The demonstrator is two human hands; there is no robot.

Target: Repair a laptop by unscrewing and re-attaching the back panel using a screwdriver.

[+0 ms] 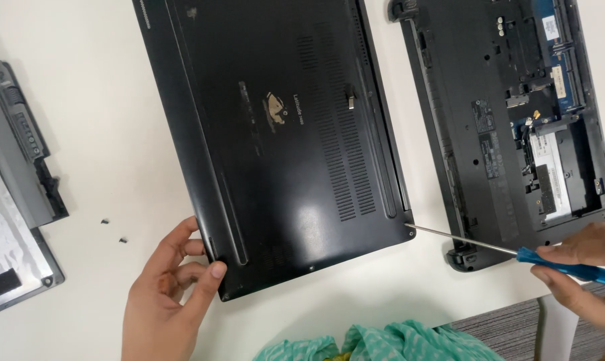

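A black laptop (275, 134) lies upside down on the white table (102, 134), its bottom cover with vent slots facing up. My left hand (168, 294) grips the laptop's near left corner, thumb on the cover. My right hand (583, 274) holds a blue-handled screwdriver (516, 253) at the right edge. Its thin metal shaft reaches left, and the tip rests at the screw in the near right corner of the cover (410, 229).
A second black laptop (476, 134) lies opened at the right, its circuit board and slots exposed. A grey laptop part (15, 174) sits at the left edge. Two tiny screws (114, 230) lie on the table. Green patterned cloth (376, 342) shows at the bottom.
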